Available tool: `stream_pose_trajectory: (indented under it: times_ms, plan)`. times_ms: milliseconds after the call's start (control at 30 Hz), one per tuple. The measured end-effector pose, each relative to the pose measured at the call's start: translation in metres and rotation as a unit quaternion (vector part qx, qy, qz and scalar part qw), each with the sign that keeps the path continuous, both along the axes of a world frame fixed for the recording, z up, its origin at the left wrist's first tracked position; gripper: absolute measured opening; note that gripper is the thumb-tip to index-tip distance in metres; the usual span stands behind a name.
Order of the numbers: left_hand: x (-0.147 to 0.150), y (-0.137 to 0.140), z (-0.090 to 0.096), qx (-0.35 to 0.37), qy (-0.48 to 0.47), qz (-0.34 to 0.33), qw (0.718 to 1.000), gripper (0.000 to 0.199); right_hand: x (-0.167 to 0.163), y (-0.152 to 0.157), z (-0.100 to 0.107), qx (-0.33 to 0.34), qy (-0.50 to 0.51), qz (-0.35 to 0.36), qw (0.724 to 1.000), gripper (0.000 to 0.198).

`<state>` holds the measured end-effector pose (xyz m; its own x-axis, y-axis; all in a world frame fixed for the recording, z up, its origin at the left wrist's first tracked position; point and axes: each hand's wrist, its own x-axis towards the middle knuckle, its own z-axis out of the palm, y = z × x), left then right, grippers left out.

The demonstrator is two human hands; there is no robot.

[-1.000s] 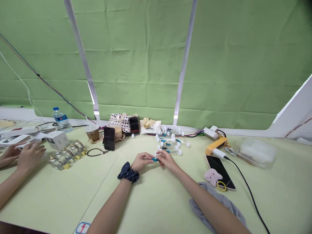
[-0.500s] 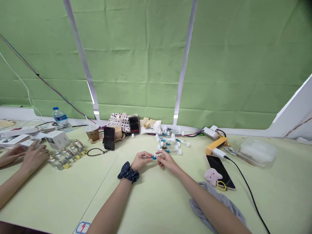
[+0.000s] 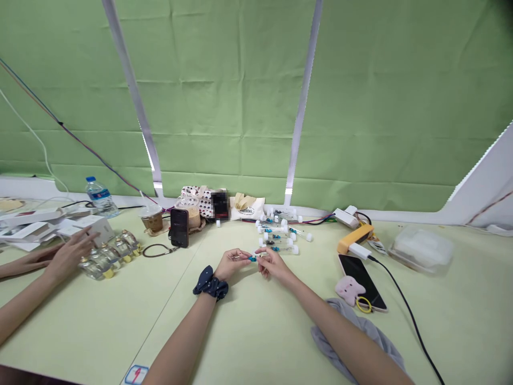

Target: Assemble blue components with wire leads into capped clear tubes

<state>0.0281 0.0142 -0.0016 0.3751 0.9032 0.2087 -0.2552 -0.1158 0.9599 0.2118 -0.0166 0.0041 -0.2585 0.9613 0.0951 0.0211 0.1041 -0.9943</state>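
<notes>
My left hand is closed in a pinch on one end of a slim piece with a bright blue part. My right hand pinches the other end, where a bit of white shows; the fingertips hide what exactly is there. Both hands hang just above the table, close together. Beyond them lie several clear tubes with white caps and blue or dark pieces inside. A loose white cap sits farther left.
On the left, another person's hands reach to a white box beside several glass bottles. A phone leans against a cup. To the right are a tablet-like black device, a yellow block, a plastic container and grey cloth.
The other person's hands have moved right, onto the white box near the bottles. My own hands keep nearly the same place and grip.
</notes>
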Motion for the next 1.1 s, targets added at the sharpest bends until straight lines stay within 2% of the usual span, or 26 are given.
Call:
stream_pose_trajectory:
  times_ms: [200, 433, 633, 933, 1100]
  plan:
    - [0.0008, 0.0001, -0.0029, -0.008, 0.011, -0.032, 0.999, 0.028, 0.0006, 0.0075, -0.006, -0.022, -0.002, -0.048, 0.999, 0.043]
    - [-0.0005, 0.0, -0.0009, 0.006, 0.008, 0.005, 1.0, 0.026, 0.0022, 0.002, 0.0007, -0.029, -0.024, -0.029, 0.999, 0.041]
    - [-0.0014, 0.0015, 0.0001, 0.003, 0.005, 0.035, 0.999, 0.025, 0.002, 0.0027, -0.0037, -0.025, -0.053, 0.007, 0.998, 0.042]
    - [0.0008, -0.0019, 0.0001, -0.009, 0.021, -0.031, 0.999, 0.027, 0.0013, 0.0036, 0.0009, -0.004, -0.007, -0.049, 0.999, 0.042]
    - [-0.0004, 0.0001, -0.0007, -0.005, 0.01, 0.004, 1.0, 0.028, 0.0013, 0.0028, -0.0001, -0.015, -0.015, -0.03, 0.999, 0.042]
